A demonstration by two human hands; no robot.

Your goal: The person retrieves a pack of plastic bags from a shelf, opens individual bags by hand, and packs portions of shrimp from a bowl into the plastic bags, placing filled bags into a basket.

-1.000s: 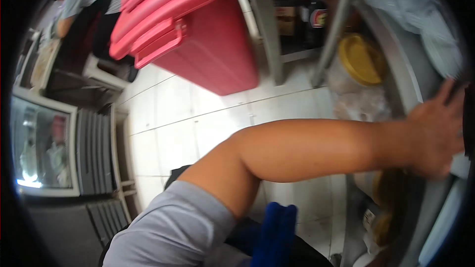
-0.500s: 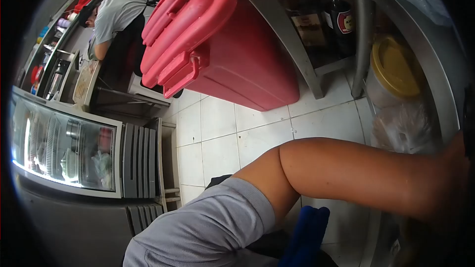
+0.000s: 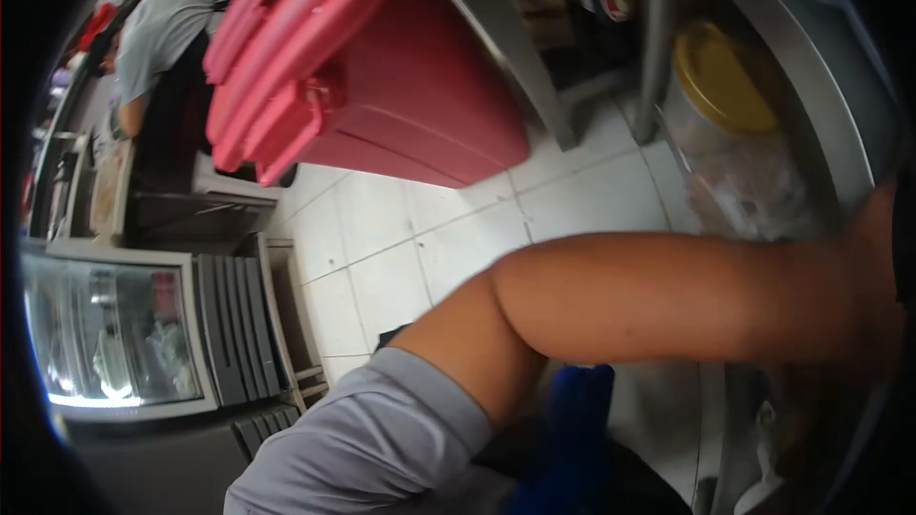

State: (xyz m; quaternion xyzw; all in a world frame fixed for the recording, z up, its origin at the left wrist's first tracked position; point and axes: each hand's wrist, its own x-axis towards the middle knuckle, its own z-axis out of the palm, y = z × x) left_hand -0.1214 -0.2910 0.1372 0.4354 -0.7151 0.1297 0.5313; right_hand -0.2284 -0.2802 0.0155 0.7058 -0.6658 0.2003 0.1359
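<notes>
My left arm, in a grey short sleeve, reaches across the view to the right edge. There my left hand [image 3: 870,272] is blurred and partly cut off beside the metal counter [image 3: 811,29]. Its fingers cannot be made out, nor whether it holds anything. Below the counter, near the forearm, stand a tub with a yellow lid [image 3: 723,81] and a clear plastic bag [image 3: 754,186]. Blue cloth or straps [image 3: 577,420] hang below my elbow. My right hand does not show.
A large red lidded bin [image 3: 410,86] stands on the white tiled floor [image 3: 458,238], beside metal table legs [image 3: 654,48]. A glass-door fridge [image 3: 124,334] is at left. At upper left, a person in a grey shirt [image 3: 157,33] bends over a counter, another person behind.
The view swung right, then partly back left. My left hand, seen with fingers spread a second ago, is now blurred and cut off at the right edge.
</notes>
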